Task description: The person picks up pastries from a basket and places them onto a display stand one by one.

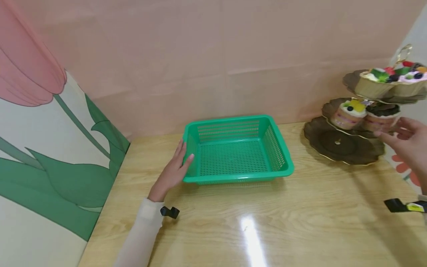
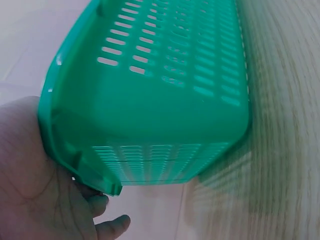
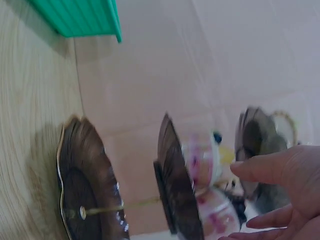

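Observation:
My left hand (image 1: 173, 168) rests against the left rim of a green plastic basket (image 1: 238, 177), its fingers extended along the outside. The left wrist view shows that hand (image 2: 35, 180) at the rim, beside the slotted wall (image 2: 150, 110). At the right, my right hand (image 1: 408, 142) reaches to a dark-topped cupcake (image 1: 380, 124) on the middle plate of a tiered stand (image 1: 345, 148). Thumb and fingers are spread about the cupcake; in the right wrist view the hand (image 3: 280, 185) has a gap between them. A yellow-topped cupcake (image 1: 348, 115) sits to its left.
The stand's upper plate (image 1: 350, 79) carries fruit-topped cupcakes (image 1: 375, 83), with a gold ring handle (image 1: 404, 52) above. All stand on a wooden table (image 1: 213, 222) before a pink backdrop (image 1: 200, 66). A tulip-patterned panel (image 1: 56, 178) borders the left side.

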{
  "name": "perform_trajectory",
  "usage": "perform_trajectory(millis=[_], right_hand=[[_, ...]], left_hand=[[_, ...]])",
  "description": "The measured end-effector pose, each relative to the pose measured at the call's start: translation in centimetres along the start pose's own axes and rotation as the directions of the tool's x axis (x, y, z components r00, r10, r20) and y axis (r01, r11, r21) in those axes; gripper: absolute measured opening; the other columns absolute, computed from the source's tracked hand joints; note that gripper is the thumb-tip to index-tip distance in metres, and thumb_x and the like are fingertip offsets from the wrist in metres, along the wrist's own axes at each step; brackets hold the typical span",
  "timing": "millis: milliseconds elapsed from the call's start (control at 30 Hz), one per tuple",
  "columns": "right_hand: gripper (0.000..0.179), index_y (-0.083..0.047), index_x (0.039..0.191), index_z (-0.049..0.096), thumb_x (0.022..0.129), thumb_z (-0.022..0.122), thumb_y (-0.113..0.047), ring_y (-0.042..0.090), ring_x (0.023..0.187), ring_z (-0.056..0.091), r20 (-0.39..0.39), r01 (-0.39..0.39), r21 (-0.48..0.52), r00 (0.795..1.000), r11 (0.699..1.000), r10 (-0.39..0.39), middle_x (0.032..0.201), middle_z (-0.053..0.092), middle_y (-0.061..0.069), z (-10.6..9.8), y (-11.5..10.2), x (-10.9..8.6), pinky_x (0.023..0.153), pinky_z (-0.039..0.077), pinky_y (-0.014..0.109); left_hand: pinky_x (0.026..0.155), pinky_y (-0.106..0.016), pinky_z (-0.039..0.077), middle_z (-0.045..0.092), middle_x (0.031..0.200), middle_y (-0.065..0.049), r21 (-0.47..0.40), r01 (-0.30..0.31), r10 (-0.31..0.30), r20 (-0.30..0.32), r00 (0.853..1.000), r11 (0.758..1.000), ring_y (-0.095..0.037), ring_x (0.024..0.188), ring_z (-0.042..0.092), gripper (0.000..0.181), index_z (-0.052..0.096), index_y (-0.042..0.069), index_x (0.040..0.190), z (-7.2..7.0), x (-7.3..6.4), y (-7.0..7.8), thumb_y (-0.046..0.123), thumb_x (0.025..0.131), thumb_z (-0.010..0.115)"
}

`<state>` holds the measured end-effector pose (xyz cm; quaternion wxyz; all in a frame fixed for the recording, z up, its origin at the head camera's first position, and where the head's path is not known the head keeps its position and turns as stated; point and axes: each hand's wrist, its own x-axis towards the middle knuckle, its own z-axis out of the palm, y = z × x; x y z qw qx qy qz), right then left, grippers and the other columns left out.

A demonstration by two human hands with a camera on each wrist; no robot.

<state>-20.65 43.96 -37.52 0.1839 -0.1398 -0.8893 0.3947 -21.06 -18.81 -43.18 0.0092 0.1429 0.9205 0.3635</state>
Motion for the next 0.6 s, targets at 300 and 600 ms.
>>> perform_trajectory(millis=[300,600], right_hand=[[0.062,0.008,0.153,0.034,0.102,0.06,-0.016,0.059,0.127,0.046,-0.075,0.205,-0.159,0.973,0.966,-0.219,0.147,0.043,0.038,1.4,-4.6,-3.3,0.11,0.042,0.047],[0.063,0.002,0.144,0.051,0.096,0.07,-0.033,0.057,0.085,0.059,0.148,0.54,-0.289,0.841,0.791,-0.52,0.111,0.065,0.035,4.2,-9.6,-3.3,0.086,0.036,0.078]], left_hand=[[0.119,-0.063,0.018,-0.012,0.169,-0.003,-0.051,0.028,-0.031,-0.057,0.998,0.998,-0.033,0.155,0.003,0.077,0.004,0.022,0.165,-1.1,-0.1,-0.3,0.06,0.106,0.035],[0.115,-0.067,0.024,-0.007,0.17,-0.009,0.112,0.052,-0.043,-0.082,0.996,0.992,-0.041,0.152,0.015,0.077,0.002,0.021,0.165,-3.6,-0.1,-0.9,0.056,0.107,0.038]])
